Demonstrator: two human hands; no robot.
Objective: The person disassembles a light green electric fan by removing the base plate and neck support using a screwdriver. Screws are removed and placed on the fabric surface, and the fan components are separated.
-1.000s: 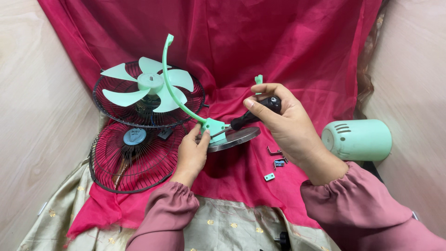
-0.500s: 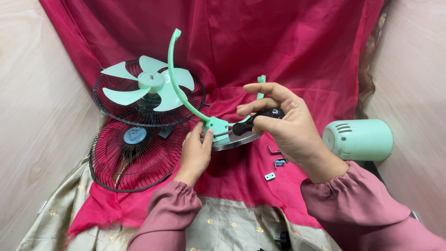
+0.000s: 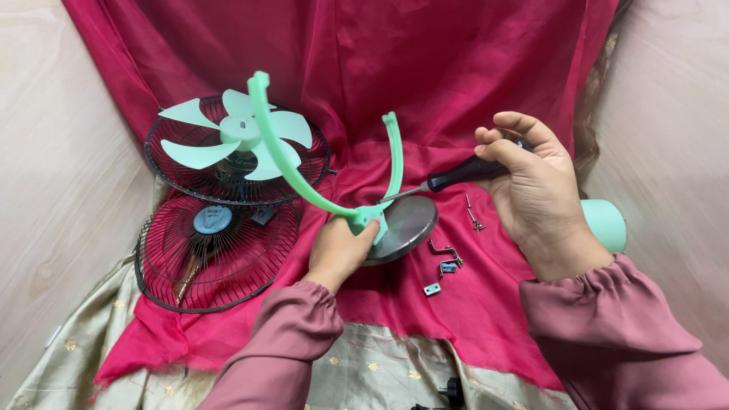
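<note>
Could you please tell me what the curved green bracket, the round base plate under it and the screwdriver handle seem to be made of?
Curved green bracket: likely moulded plastic, with even mint colour and a soft sheen. Round base plate: probably polished metal, grey with a mirror-like reflection. Screwdriver handle, gripped in the right hand: looks like glossy black plastic, though rubber cannot be ruled out. The left hand steadies the bracket's foot.

my right hand pulled back toward right of frame, screwdriver drawn away from green bracket; tip now off bracket's base, over metal disc. my left hand shifted under bracket base, tilting it; disc face now turned more toward camera. bracket's two arms stand higher in frame. mint motor cover at right now mostly hidden behind my right wrist.
</note>
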